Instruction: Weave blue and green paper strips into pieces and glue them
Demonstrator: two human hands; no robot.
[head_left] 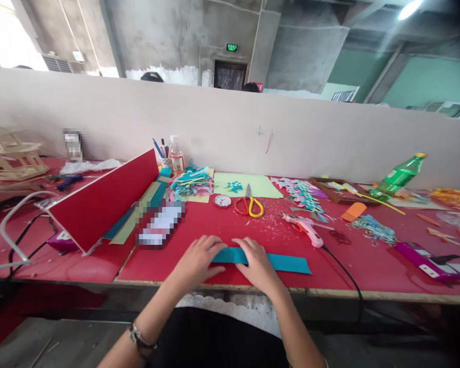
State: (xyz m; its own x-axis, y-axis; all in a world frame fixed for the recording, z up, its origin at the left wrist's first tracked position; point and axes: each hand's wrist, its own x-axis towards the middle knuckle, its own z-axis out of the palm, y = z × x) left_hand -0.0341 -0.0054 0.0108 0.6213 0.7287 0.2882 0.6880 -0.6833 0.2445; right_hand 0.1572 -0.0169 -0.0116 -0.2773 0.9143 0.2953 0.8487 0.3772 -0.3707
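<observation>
A long teal paper strip [283, 262] lies flat near the front edge of the red table [230, 225]. My left hand [196, 260] rests on the strip's left end, fingers bent down and pressed on the paper. My right hand [256, 262] lies over the strip's middle, fingers spread and pressing it flat. Neither hand lifts the strip. A bracelet sits on my left wrist.
Behind the hands lie orange-and-yellow scissors [249, 205], a pink glue gun [305, 228] with a black cord, a tape roll [223, 201], heaps of cut paper [191, 184], a green bottle [398, 176] and a leaning red board [103, 199]. A beige partition wall closes the back.
</observation>
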